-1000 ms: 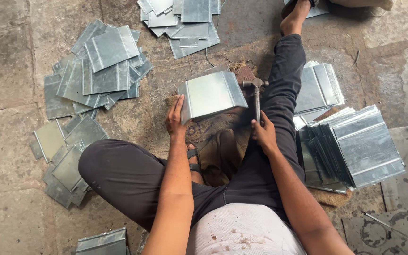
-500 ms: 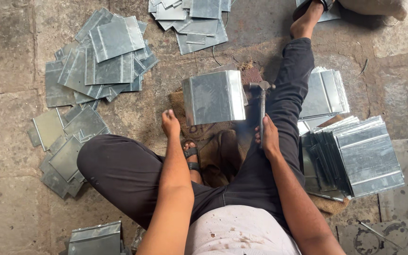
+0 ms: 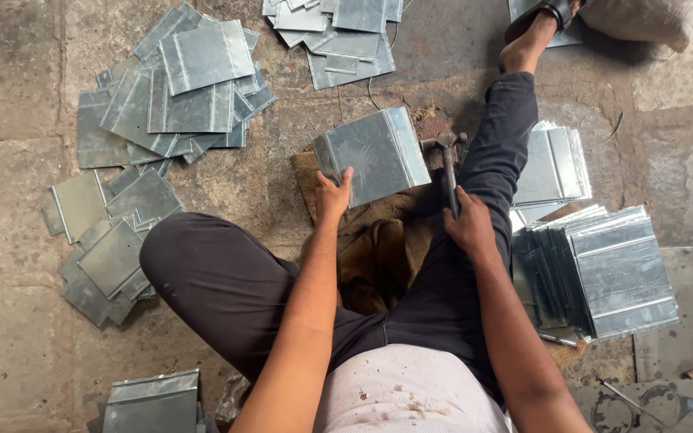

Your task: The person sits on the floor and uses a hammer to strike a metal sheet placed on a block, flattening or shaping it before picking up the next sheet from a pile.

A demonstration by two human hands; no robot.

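Now two hands: left hand (image 3: 332,192) grips one metal sheet (image 3: 373,155), right hand (image 3: 468,226) one hammer (image 3: 447,160)

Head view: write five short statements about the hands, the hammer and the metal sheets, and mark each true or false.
1. The left hand holds the near edge of a folded metal sheet. True.
2. The right hand has its grip on a pair of pliers. False: it grips the handle of a hammer.
3. The hammer's head is pressed down on the middle of the held sheet. False: it sits just off the sheet's right edge.
4. A neat stack of sheets stands to the person's right. True.
5. The sheets on the left are stacked in one tidy upright pile. False: the loose sheets lie scattered and overlapping on the stone floor.
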